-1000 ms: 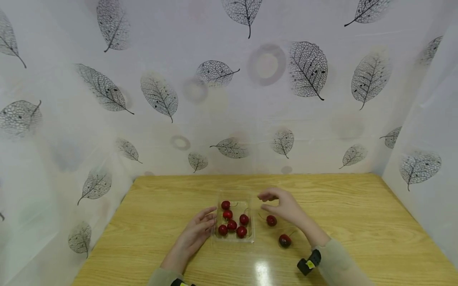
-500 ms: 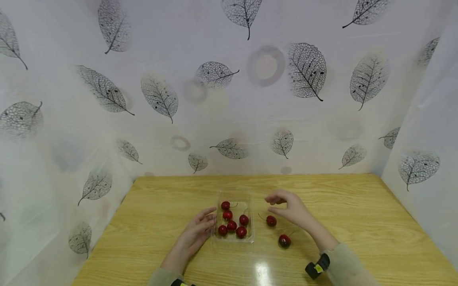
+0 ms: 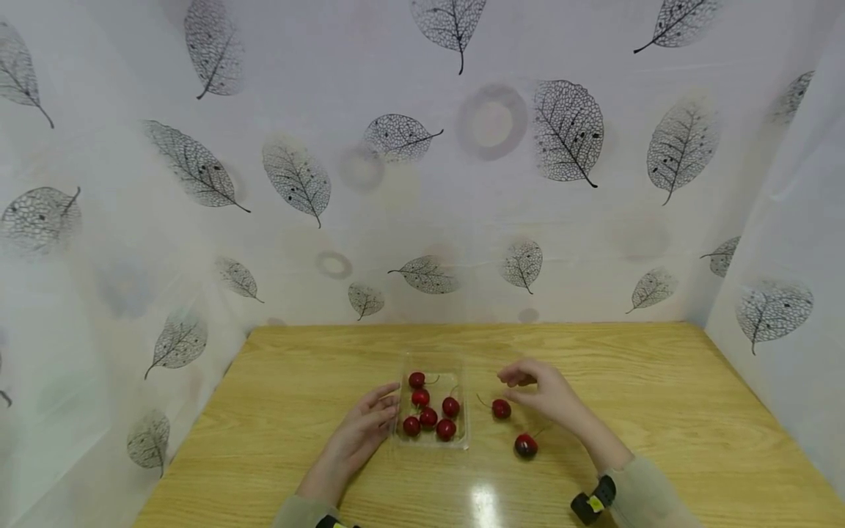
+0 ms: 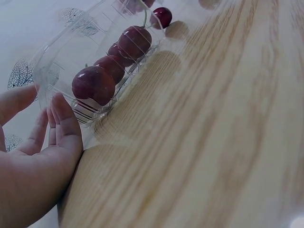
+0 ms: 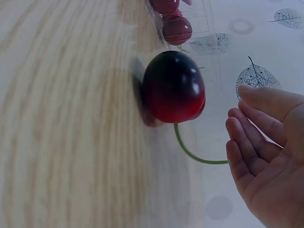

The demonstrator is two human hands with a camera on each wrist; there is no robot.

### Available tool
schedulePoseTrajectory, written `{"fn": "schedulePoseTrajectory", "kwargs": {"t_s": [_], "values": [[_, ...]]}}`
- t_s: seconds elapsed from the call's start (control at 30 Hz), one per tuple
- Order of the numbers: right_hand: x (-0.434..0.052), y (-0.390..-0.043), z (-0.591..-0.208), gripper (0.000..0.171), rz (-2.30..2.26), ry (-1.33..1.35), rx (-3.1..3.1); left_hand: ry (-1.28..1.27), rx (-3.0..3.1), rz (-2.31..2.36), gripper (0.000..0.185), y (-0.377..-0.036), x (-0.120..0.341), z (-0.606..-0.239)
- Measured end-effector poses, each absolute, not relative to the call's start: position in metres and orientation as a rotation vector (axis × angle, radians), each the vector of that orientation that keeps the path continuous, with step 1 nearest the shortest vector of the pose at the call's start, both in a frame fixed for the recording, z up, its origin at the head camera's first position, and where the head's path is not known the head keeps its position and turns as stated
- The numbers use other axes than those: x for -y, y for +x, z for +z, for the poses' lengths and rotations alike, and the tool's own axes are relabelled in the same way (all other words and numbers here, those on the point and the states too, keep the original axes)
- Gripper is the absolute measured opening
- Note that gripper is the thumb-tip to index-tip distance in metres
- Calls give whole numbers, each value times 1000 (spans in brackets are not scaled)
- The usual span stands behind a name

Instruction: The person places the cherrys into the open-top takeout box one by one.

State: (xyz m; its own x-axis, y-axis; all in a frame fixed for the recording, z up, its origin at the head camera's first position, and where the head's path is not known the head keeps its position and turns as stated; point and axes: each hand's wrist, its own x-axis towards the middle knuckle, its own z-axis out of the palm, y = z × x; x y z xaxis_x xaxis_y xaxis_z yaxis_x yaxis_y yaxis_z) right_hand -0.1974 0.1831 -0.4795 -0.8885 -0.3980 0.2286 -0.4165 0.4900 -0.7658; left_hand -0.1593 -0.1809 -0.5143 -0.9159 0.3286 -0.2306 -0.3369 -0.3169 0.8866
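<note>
A clear plastic tray (image 3: 464, 400) sits on the wooden tabletop (image 3: 660, 411), about midway between its left and right edges and somewhat nearer the front edge than the back; six red cherries (image 3: 428, 416) lie inside it. The left hand (image 3: 359, 433) lies flat on the tabletop at the tray's left wall, fingers straight and relaxed, fingertips (image 4: 59, 111) touching the clear wall; it grips nothing. The right hand (image 3: 544, 392) is on the right side of the tray, fingers loosely bent and parted, thumb apart from them; it holds nothing; the right wrist view shows the palm and fingers (image 5: 247, 137) open, close to a cherry's green stem (image 5: 190, 152). One loose cherry (image 3: 501, 408) rests on the tabletop between the tray's right wall and the right hand, just beside the fingers; whether they touch it cannot be told. A second loose cherry (image 3: 525, 444) lies nearer the front edge, below the right hand's wrist, apart from the tray. A leaf-patterned white sheet (image 3: 422, 161) stands behind the back edge and along both side edges.
</note>
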Motion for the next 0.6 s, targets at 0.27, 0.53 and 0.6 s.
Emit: {"fn": "schedulePoseTrajectory", "kwargs": {"t_s": [0.27, 0.53, 0.6], "values": [[-186, -196, -490, 30, 1399, 706, 2755, 6, -1528, 2260, 58, -159, 181, -516], [-188, -192, -498, 32, 1425, 680, 2785, 8, -1547, 2255, 57, -160, 182, -519], [-189, -192, -500, 32, 1426, 679, 2783, 10, -1551, 2256, 56, -161, 182, -521]]}}
